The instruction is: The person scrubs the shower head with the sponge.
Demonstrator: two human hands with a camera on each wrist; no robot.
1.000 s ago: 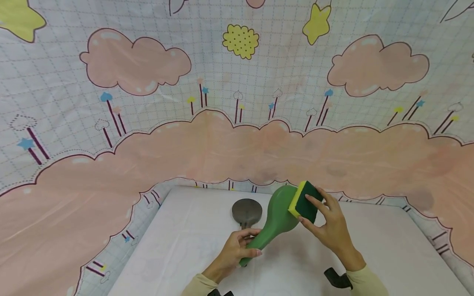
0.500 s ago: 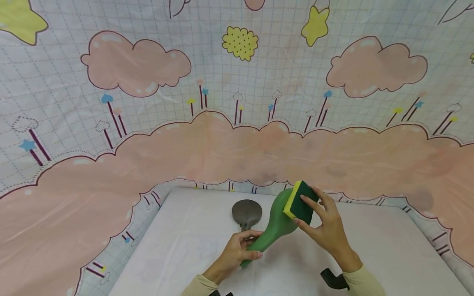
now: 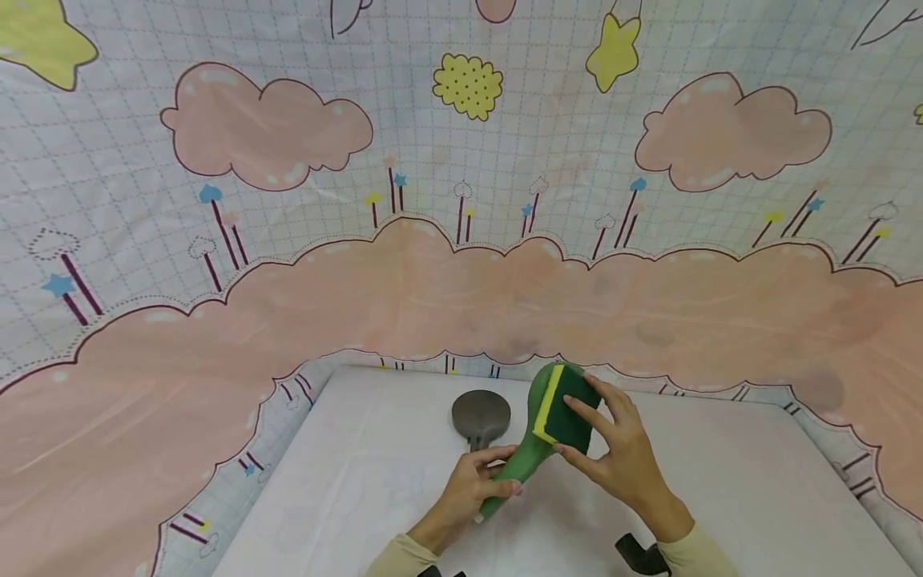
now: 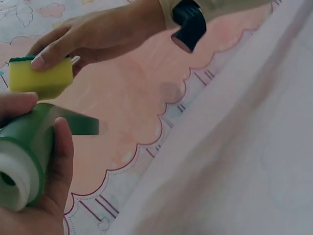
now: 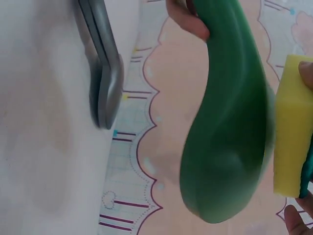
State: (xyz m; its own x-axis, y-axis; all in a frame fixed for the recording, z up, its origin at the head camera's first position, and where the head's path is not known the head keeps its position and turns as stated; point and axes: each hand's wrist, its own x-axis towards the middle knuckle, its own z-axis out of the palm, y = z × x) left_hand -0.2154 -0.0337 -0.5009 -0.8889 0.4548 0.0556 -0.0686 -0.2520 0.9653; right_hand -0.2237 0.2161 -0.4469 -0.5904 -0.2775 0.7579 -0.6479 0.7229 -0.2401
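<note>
While the left hand (image 3: 469, 482) grasped the green implement (image 5: 222, 147) above the desk (image 3: 339, 473), the fingers of the right hand (image 3: 629, 453) pinched the sponge (image 3: 573, 410) alongside its broad end, contact unclear; light pressure following the curve seemed best.

we list: on the table (image 3: 346, 473), one utensil (image 3: 481, 413); to its right, one handled item (image 3: 532, 447), in left hand (image 3: 461, 495); right of that, one sponge (image 3: 566, 423), in right hand (image 3: 622, 458); behind the table, cloth (image 3: 505, 296).
</note>
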